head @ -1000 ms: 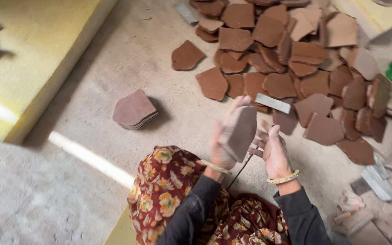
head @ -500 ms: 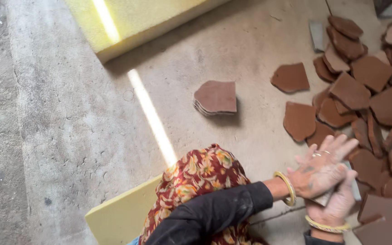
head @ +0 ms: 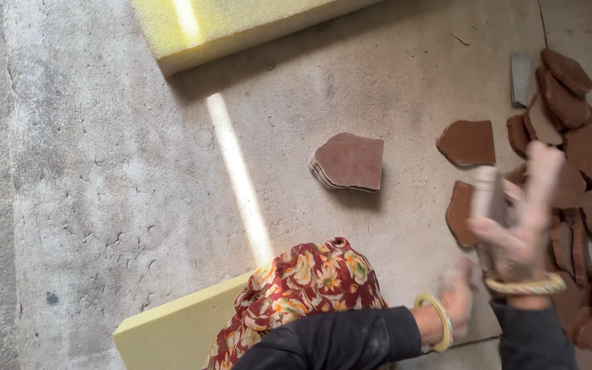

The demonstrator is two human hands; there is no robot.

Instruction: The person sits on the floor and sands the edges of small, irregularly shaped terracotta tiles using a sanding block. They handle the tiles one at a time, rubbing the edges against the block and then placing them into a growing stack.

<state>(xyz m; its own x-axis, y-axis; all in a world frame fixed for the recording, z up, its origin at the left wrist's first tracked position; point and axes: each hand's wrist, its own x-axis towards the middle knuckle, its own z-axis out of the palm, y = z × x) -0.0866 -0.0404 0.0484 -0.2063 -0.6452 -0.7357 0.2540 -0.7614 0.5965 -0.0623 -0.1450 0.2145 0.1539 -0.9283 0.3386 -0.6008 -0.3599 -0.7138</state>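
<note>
Since the earlier frame both hands have shifted: the left hand, then raised with fingers spread, is now drawn low toward its sleeve, and the right hand has risen above it; both are motion-blurred.

Landmark: stack of brown pieces, a neat pile of flat reddish-brown cut shapes on the concrete floor.

1. Yellow foam slab: lower left of the stack, beside the floral cloth.
2. Yellow foam block: above and left of the stack, at the top edge.
3. Strip of sunlight: just left of the stack, running down the floor.
4. Floral cloth: below the stack, red with yellow flowers.
5. Left hand: below and right of the stack, bangle at the wrist, dark sleeve; grip too blurred to tell whether spread or closed.
6. Single brown piece: right of the stack, lying alone.
7. Right hand: right of the stack, bangle at the wrist, fingers upward; its grip appears to pinch a pale flat piece, though blur leaves this uncertain.
8. Scattered brown pieces: far right of the stack, overlapping loosely.
9. Grey flat strip: upper right of the stack.
</note>
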